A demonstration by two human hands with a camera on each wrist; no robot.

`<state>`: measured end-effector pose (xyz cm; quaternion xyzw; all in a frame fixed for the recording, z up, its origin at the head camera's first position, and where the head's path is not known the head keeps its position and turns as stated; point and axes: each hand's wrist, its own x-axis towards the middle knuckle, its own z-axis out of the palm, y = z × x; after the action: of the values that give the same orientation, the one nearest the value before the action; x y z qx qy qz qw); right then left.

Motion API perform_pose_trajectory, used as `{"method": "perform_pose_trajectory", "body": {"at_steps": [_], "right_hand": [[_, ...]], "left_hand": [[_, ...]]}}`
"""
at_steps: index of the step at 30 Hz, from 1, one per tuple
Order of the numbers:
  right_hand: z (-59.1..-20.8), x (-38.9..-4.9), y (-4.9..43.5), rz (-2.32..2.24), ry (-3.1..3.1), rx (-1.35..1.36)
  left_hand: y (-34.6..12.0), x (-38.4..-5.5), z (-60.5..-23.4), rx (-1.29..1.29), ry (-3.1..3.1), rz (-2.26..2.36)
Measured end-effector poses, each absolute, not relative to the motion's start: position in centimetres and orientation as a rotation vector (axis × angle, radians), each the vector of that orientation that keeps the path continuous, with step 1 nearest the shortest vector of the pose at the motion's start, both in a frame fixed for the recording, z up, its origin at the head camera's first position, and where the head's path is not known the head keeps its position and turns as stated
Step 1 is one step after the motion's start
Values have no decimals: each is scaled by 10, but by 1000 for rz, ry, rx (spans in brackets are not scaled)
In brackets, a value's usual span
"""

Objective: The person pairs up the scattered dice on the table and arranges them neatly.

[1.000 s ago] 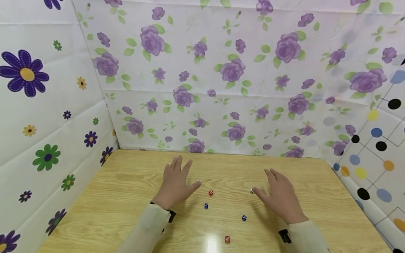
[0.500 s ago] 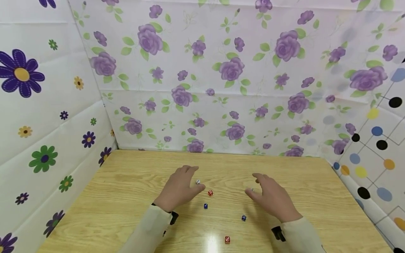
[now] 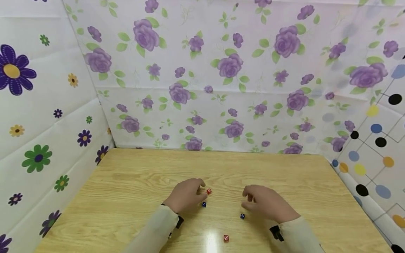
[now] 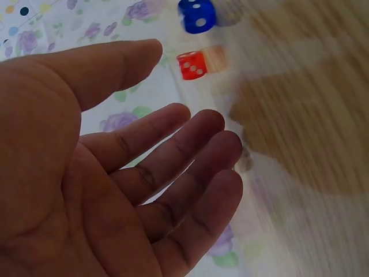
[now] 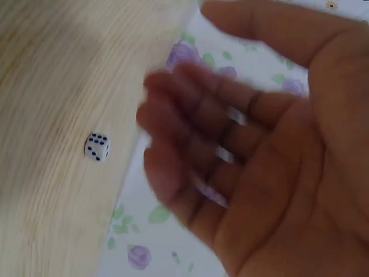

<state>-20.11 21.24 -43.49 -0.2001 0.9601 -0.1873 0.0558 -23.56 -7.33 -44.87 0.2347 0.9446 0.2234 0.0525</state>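
Observation:
My left hand point(image 3: 187, 195) hovers over the table with bent fingers and thumb apart, nothing between them. Just right of its fingertips are a red die point(image 3: 209, 191) and a blue die point(image 3: 204, 204). The left wrist view also has the red die point(image 4: 192, 66) and blue die point(image 4: 197, 15) beyond the thumb. A white die behind the left fingers is almost fully hidden in the head view. My right hand point(image 3: 267, 203) holds nothing, its fingers loosely curved. A white die point(image 5: 97, 147) lies beyond its fingertips in the right wrist view; the head view hides it.
Another blue die point(image 3: 242, 216) lies below the right thumb. A second red die point(image 3: 226, 238) sits nearer the front of the wooden table point(image 3: 133, 168). Flowered cloth point(image 3: 221, 105) stands behind the table, with patterned cloths at both sides.
Both hands have come lower and nearer the front, and their spread fingers have bent inward. The right hand has moved left and the left hand slightly right. The dice lie where they were.

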Motion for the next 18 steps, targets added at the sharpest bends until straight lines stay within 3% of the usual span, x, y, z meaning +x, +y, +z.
{"method": "perform_pose_trajectory", "body": {"at_steps": [6,18], "right_hand": [[-438,-193,199,-669,2612,-939],[-449,-181,177,-705,2406,-1159]], "left_hand": [[-63,-242,-452,714,2895,670],[-51,-248,-456,733,2923,645]]}}
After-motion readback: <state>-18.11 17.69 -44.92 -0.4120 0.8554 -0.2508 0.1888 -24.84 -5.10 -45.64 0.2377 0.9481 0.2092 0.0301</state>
